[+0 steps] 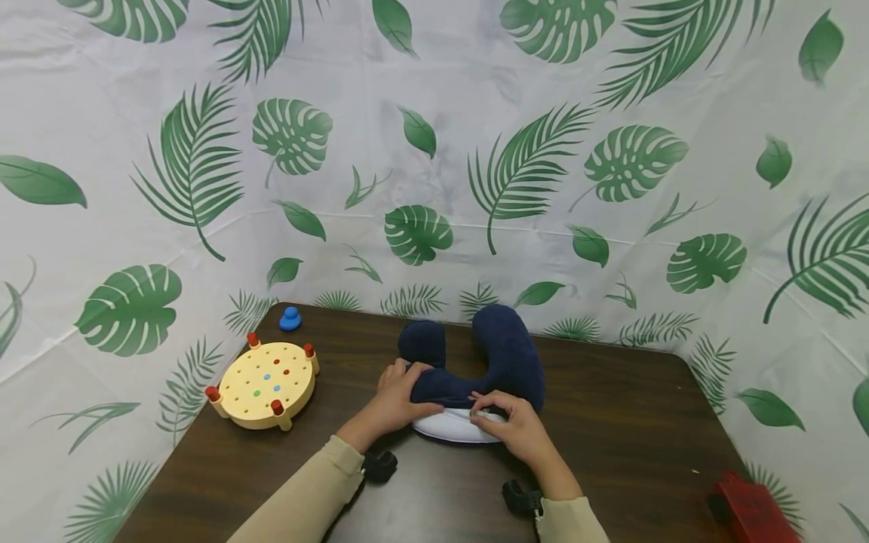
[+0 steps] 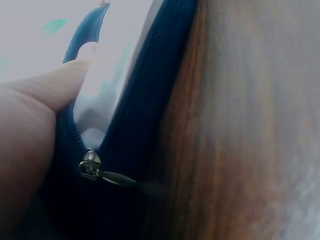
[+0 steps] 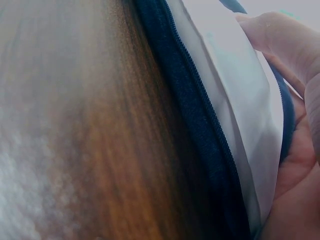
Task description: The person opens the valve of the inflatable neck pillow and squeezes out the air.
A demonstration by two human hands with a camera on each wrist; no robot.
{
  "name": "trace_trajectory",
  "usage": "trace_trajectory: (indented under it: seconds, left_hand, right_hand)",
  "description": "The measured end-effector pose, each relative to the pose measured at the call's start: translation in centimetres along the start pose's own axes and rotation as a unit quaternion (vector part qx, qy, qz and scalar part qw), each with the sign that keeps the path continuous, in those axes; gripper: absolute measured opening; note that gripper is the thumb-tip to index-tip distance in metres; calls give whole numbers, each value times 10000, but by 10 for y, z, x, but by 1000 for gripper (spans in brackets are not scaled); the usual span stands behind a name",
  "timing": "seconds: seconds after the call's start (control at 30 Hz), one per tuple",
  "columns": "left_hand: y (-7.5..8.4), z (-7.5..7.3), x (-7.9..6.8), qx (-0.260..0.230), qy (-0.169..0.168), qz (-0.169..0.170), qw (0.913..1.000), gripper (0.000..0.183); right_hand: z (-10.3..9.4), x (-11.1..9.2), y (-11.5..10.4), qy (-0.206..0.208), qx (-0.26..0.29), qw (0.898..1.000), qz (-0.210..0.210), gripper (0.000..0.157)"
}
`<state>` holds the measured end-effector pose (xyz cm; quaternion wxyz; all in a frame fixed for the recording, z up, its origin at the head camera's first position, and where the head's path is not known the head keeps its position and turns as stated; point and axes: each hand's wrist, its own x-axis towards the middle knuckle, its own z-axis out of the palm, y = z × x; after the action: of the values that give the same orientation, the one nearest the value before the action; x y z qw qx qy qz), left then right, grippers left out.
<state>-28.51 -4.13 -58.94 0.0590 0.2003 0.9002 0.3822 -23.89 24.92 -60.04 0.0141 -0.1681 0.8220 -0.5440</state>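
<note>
A navy U-shaped neck pillow (image 1: 512, 362) lies on the table with its zip undone along the near side, baring a white inner (image 1: 451, 426). On the pillow's left part, my left hand (image 1: 397, 396) grips the cover, thumb at the edge of the opening. A metal zip pull (image 2: 117, 178) hangs at one end of the gap in the left wrist view. My right hand (image 1: 509, 422) pinches at the far edge of the opening, thumb over the white inner. A small greyish bit shows at its fingertips, too small to tell.
To the left stands a round yellow pegboard (image 1: 265, 381) with red-topped legs. Behind it is a blue knobbed piece (image 1: 290, 319). A red object (image 1: 756, 509) sits at the table's right edge. A leaf-print cloth (image 1: 434, 188) hangs behind the dark wood table (image 1: 611, 437).
</note>
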Motion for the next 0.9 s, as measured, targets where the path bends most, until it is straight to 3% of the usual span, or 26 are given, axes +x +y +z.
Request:
trace_trajectory:
  seconds: [0.2, 0.9]
  left_hand:
    - [-1, 1, 1, 4, 12, -42, 10000, 77]
    - [1, 0, 1, -137, 78, 43, 9999, 76]
  right_hand:
    - [0, 0, 0, -27, 5, 10000, -52, 16]
    - [0, 1, 0, -105, 101, 9998, -126, 23]
